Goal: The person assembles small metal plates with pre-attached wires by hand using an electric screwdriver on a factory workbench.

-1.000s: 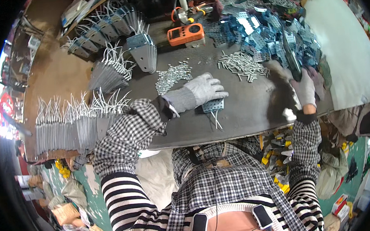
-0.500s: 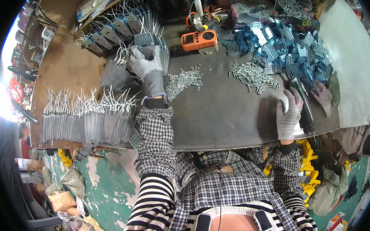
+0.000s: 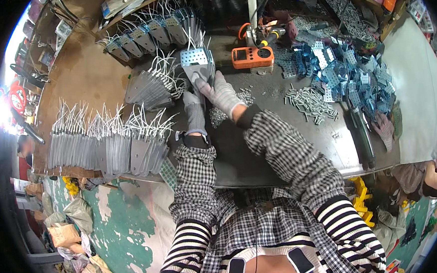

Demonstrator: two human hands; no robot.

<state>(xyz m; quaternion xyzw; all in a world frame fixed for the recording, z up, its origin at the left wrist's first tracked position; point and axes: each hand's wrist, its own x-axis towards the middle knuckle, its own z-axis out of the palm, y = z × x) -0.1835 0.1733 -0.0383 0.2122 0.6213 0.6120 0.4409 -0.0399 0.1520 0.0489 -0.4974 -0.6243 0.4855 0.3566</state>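
A stack of flat grey plates [image 3: 202, 73] with white wires stands upright at the middle back of the bench, a bluish perforated metal bracket [image 3: 193, 57] on its front. My left hand [image 3: 194, 106], in a grey glove, grips the stack at its lower end, its fingers partly hidden. My right hand [image 3: 223, 95], in a striped glove, presses against the lower right side of the stack, fingers together. A fanned group of grey plates [image 3: 148, 89] with white wires lies left of my left hand. Small shiny nuts [image 3: 218, 117] are heaped beside and partly behind my right hand.
More wired plates [image 3: 124, 150] stand in rows at front left and back left. An orange meter [image 3: 251, 58], a pile of screws [image 3: 311, 103] and blue metal brackets [image 3: 359, 73] lie to the right. A power screwdriver [image 3: 360, 128] and a spare glove [image 3: 383, 130] lie near them.
My right hand has left the screwdriver's side and crossed leftward to the plate stack. My left hand has shifted nearer and lower on the stack. The camera view has moved slightly.
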